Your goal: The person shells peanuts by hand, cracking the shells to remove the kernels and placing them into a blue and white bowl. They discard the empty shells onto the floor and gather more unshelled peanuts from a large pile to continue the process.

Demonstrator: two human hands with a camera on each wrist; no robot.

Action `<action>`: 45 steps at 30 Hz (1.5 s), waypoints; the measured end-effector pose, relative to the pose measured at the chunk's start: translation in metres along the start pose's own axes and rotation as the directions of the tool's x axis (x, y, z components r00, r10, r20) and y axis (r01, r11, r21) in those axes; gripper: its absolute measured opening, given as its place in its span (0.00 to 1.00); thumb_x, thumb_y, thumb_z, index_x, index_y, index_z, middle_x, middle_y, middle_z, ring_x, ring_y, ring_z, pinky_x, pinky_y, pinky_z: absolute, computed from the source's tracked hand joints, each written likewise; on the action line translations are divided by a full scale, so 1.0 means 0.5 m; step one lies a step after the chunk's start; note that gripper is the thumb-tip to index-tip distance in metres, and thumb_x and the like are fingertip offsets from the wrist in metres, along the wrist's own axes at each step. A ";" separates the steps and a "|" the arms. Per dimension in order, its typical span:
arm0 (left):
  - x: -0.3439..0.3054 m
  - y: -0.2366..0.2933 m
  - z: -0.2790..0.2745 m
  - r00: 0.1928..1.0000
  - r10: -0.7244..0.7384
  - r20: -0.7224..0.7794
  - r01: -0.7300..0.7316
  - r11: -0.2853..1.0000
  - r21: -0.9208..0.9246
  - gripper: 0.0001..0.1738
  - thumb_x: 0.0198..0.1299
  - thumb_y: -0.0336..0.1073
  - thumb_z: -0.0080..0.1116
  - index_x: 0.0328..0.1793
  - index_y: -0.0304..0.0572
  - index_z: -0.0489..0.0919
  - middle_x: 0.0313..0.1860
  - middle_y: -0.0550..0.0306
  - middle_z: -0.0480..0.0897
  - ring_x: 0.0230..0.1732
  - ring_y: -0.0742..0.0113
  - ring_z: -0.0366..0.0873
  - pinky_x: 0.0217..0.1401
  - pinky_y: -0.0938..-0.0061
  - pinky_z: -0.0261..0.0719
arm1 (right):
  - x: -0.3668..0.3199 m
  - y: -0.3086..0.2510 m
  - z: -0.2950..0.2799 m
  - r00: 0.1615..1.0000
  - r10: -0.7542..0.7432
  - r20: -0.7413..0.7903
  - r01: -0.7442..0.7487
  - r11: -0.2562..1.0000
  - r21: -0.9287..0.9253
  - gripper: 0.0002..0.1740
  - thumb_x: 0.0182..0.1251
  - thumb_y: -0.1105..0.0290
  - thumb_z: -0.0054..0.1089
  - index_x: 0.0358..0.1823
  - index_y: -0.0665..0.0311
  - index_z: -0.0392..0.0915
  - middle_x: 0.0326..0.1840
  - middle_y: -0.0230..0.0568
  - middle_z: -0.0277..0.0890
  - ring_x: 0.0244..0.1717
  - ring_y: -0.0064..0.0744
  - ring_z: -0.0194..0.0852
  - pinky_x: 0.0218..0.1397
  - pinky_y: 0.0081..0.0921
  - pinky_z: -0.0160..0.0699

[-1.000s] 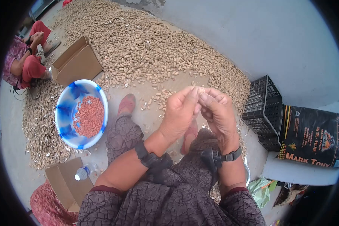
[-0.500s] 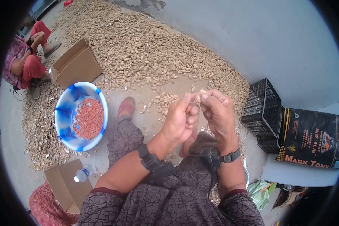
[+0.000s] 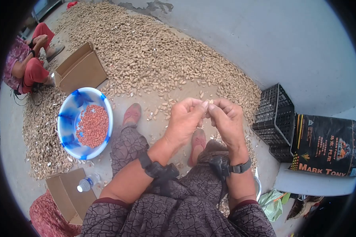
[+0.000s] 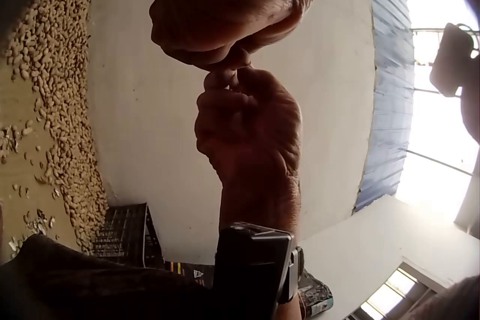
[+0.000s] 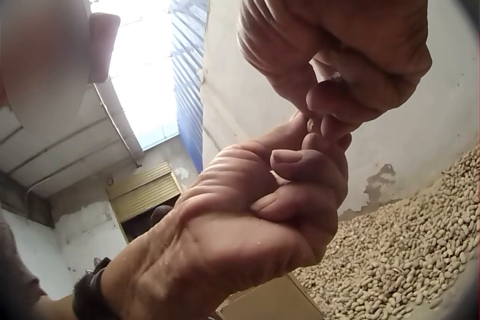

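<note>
In the head view my left hand (image 3: 184, 123) and right hand (image 3: 228, 123) meet at the fingertips above the floor. Between them they pinch a small pale peanut (image 3: 211, 101), mostly covered by thumbs and fingers. The left wrist view shows the right hand (image 4: 251, 121) below the left hand (image 4: 225, 12), tips touching. From the right wrist view, a bit of the peanut (image 5: 311, 123) shows between the fingertips. A blue and white basin (image 3: 67, 118) holds red shelled kernels (image 3: 93, 125) to the left.
A large heap of unshelled peanuts (image 3: 146, 51) spreads along the wall. Cardboard boxes (image 3: 81, 71), a water bottle (image 3: 88, 182) and a seated person (image 3: 21, 67) are at the left. Black crates (image 3: 273, 116) and a printed black sack (image 3: 326, 144) stand at the right.
The hands parted slightly, showing a pale peanut at the right fingertips, then came together again. The left hand's thumb has returned to the peanut.
</note>
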State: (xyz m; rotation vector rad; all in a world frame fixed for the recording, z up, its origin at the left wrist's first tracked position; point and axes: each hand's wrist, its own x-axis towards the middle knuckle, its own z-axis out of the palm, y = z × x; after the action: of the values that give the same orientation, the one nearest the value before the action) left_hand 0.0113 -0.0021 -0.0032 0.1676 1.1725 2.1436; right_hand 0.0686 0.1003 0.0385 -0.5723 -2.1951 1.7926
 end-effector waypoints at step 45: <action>0.005 -0.021 0.006 0.952 0.278 0.130 -0.306 0.895 0.324 0.07 0.60 0.31 0.47 0.41 0.34 0.69 0.24 0.65 0.73 0.21 0.85 0.66 0.18 0.88 0.63 | 0.011 0.026 -0.012 1.000 0.019 0.010 -0.021 0.926 0.376 0.07 0.58 0.72 0.54 0.33 0.69 0.72 0.22 0.32 0.72 0.16 0.11 0.63 0.15 0.07 0.59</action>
State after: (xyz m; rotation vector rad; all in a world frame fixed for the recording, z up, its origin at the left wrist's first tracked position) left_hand 0.0159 0.0051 -0.0100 0.6154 1.5462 2.1405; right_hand 0.0681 0.1105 0.0266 -0.5007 -1.7791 2.1527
